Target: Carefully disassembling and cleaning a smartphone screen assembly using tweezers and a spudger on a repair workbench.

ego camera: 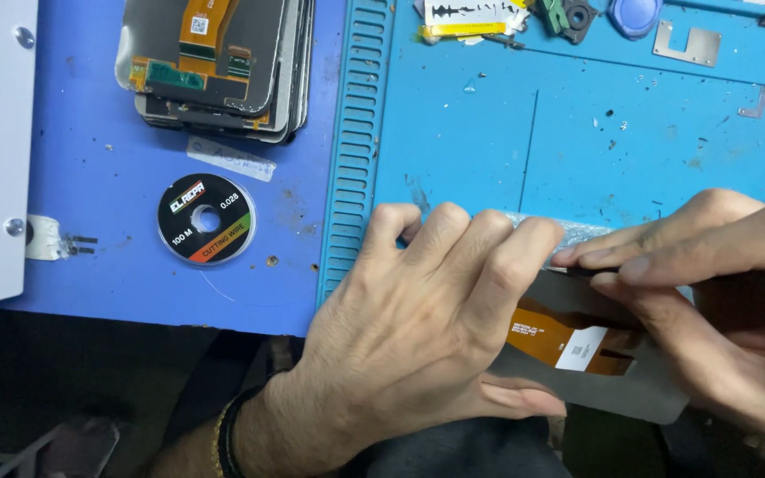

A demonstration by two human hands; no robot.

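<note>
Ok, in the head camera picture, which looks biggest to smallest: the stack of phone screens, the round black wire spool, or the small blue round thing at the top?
1. Stack of grey phone screens
2. Round black wire spool
3. Small blue round disc, partly cut off at the top edge

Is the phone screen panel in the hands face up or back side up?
Back side up: the screen panel shows its orange flex cable.

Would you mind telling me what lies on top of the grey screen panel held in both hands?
An orange flex cable with a white sticker lies on the grey screen panel. The left hand and right hand cover the rest.
</note>
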